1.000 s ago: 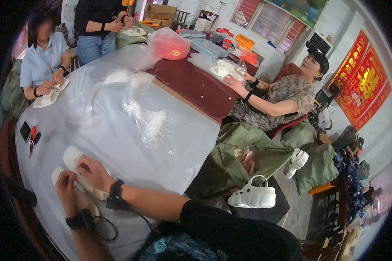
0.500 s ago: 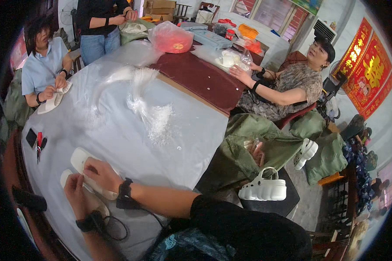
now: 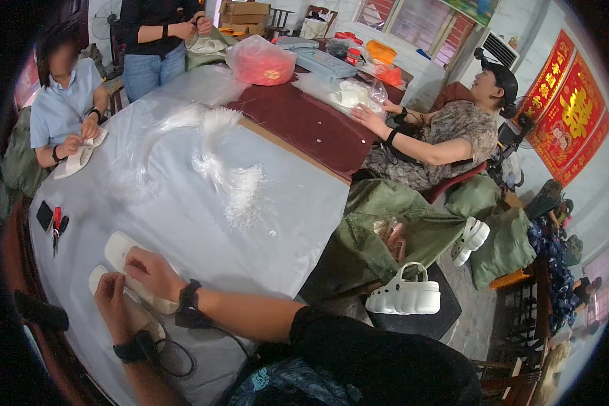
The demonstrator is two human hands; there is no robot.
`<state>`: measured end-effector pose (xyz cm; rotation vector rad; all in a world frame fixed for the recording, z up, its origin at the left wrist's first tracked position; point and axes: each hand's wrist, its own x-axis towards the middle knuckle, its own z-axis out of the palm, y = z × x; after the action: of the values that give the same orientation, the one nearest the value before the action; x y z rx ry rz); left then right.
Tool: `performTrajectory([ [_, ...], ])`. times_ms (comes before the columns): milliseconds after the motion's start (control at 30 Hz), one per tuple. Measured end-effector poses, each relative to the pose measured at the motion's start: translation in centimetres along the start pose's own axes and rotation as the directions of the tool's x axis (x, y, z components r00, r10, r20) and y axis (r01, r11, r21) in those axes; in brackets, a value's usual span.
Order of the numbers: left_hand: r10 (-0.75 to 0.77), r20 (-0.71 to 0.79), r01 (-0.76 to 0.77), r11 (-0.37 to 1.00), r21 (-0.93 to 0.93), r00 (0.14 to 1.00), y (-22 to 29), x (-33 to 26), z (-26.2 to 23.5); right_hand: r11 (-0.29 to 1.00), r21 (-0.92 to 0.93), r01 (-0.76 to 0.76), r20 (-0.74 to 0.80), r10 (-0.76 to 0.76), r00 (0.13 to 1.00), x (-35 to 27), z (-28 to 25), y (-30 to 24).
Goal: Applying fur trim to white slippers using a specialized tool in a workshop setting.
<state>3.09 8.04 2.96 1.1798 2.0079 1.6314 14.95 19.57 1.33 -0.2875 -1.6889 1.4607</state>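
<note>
Your left hand (image 3: 112,296) and right hand (image 3: 152,271) stayed pinched on the pale insoles (image 3: 125,254) at the near edge of the table (image 3: 183,216). Farther off, the white fibre bundle (image 3: 216,145) lay unmoved, though your view had dipped slightly since.

A round table (image 3: 183,223) under a pale sheet. At its near edge the person's left hand (image 3: 110,301) and right hand (image 3: 152,271) press on two white shoe insoles (image 3: 125,274). Mid-table lies a pile of white plastic ties (image 3: 240,189). Red-handled snips (image 3: 55,227) lie left of the insoles. Across the table, a seated person (image 3: 64,108) holds another insole.
</note>
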Motion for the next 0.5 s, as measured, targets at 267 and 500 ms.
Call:
performTrajectory([
  [267, -0.004, 0.026, 0.006, 0.997, -0.076, 1.0, 0.15, 0.06, 0.23, 0.997, 0.058, -0.059, -0.033, 0.061, 0.998, 0.11, -0.2, -0.21],
  [500, 0.016, 0.026, -0.015, 0.998, -0.057, 1.0, -0.35, 0.01, -0.05, 0.998, 0.052, -0.039, -0.042, 0.041, 0.998, -0.03, 0.07, 0.12],
])
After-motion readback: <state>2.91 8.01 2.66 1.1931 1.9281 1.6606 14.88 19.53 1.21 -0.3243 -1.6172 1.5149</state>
